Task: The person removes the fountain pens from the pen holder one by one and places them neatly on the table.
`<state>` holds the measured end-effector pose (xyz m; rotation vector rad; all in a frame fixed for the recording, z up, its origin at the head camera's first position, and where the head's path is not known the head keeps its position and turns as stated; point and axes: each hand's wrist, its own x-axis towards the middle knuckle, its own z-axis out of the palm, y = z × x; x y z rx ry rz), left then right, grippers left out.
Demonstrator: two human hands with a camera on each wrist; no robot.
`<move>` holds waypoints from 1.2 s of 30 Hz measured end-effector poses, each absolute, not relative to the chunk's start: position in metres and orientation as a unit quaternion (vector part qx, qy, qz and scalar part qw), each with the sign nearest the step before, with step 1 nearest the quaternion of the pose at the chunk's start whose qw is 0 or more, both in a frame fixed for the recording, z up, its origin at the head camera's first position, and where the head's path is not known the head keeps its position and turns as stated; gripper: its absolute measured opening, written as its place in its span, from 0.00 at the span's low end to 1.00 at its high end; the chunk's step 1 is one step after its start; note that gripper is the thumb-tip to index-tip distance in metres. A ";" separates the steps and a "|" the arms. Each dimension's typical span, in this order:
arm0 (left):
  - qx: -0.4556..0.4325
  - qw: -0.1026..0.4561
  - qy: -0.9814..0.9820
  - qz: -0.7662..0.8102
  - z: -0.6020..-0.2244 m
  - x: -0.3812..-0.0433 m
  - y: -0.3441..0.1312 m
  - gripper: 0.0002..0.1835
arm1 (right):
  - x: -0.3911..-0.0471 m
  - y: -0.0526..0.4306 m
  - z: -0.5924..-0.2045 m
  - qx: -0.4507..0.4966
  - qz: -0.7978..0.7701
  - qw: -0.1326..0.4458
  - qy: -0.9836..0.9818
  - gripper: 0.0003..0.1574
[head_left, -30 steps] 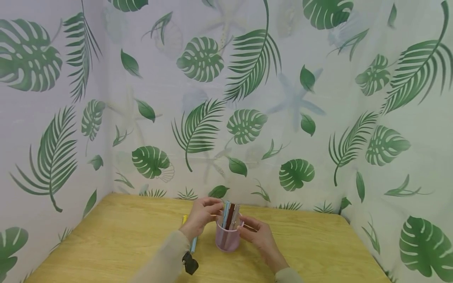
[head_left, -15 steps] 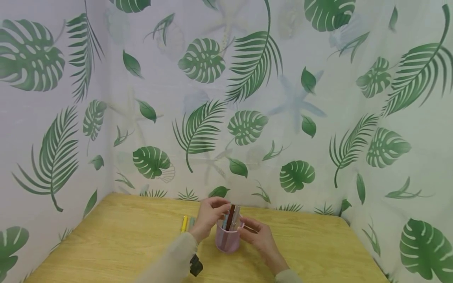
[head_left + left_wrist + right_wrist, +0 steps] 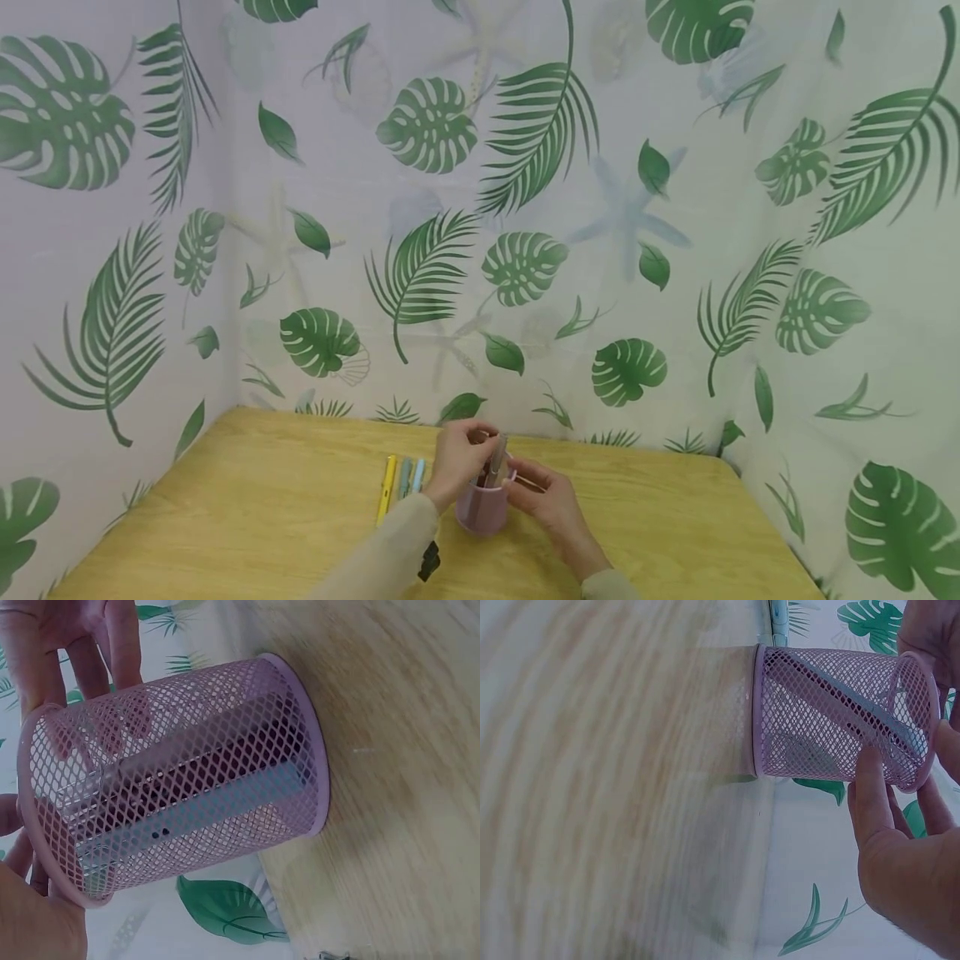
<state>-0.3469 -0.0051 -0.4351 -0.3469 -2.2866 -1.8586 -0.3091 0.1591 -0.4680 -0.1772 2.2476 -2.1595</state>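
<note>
A pink mesh pen holder [image 3: 482, 510] stands upright on the table, with several pens inside. Through the mesh in the left wrist view, a grey pen, a dark brown pen and a light blue pen [image 3: 217, 796] lean together. My right hand [image 3: 551, 504] grips the holder near its rim, thumb and fingers spread around its right side. Over the opening, my left hand [image 3: 459, 462] has its fingertips at the pen tops, beside the silver-grey pen [image 3: 497, 460]. The fingers hide the brown pen's top, and whether they pinch a pen is unclear.
Left of the holder, a yellow pen [image 3: 387, 487], a grey-green pen [image 3: 404, 477] and a light blue pen [image 3: 418, 475] lie side by side on the wooden table [image 3: 247, 517]. A leaf-patterned curtain [image 3: 525, 208] encloses the back and sides.
My left hand has moved right across the holder's opening, from beside the light blue pen to the silver-grey one, uncovering the pens on the table. My right hand stays at the holder.
</note>
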 end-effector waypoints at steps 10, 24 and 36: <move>-0.104 0.140 -0.834 -0.524 -0.434 -0.347 0.006 0.08 | -0.309 0.158 -0.467 -0.051 -0.692 0.006 0.720 0.31; -0.092 0.156 -0.867 -0.463 -0.437 -0.352 0.012 0.09 | -0.309 0.157 -0.468 -0.047 -0.701 0.006 0.712 0.31; -0.149 0.124 -0.827 -0.527 -0.438 -0.349 0.000 0.06 | -0.308 0.157 -0.465 -0.045 -0.698 0.011 0.714 0.30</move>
